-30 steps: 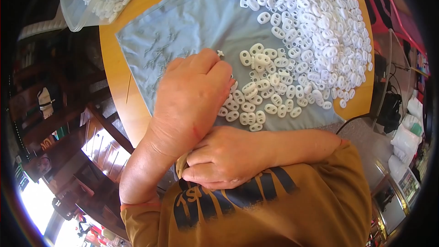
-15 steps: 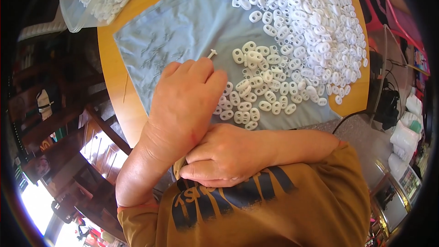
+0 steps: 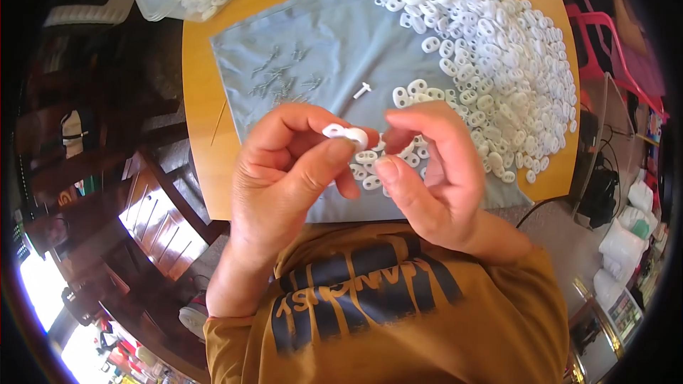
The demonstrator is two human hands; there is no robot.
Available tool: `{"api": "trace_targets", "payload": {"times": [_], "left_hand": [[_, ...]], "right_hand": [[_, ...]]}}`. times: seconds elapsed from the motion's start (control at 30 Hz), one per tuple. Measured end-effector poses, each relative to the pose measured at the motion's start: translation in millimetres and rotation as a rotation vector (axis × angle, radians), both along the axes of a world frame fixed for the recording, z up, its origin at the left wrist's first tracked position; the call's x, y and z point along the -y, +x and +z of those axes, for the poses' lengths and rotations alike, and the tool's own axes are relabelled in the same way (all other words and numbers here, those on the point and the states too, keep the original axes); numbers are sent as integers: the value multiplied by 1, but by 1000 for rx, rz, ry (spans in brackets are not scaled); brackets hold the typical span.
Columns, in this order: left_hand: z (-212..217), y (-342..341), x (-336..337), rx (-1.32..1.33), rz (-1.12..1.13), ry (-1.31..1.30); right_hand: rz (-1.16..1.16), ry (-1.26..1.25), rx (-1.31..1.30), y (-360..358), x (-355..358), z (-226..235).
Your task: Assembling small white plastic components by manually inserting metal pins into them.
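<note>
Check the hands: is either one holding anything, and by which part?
The left hand pinches a small white plastic two-hole link by one end, between thumb and forefinger. The right hand meets it at the other end; what it holds cannot be told.

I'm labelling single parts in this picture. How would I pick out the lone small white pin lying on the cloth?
Start at the grey-blue cloth spread on the round wooden table. Near its middle, just above the two raised hands and left of the big heap of white plastic rings, lies the white pin. Alone, T-shaped, no holes, unlike the two-holed rings.
</note>
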State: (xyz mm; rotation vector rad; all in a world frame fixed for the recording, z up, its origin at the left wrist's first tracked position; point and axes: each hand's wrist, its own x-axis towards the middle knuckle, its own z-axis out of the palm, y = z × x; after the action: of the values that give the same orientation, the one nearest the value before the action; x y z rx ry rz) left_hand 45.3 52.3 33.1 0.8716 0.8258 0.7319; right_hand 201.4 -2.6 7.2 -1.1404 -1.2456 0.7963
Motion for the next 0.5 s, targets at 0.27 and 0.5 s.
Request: {"api": "trace_targets", "payload": {"times": [0.27, 0.5], "left_hand": [[-12, -5, 18, 47, 81, 146], [-18, -26, 21, 77, 301, 193]], "right_hand": [[114, 50, 150, -5, -8, 3], [141, -49, 316, 0, -13, 11]]}}
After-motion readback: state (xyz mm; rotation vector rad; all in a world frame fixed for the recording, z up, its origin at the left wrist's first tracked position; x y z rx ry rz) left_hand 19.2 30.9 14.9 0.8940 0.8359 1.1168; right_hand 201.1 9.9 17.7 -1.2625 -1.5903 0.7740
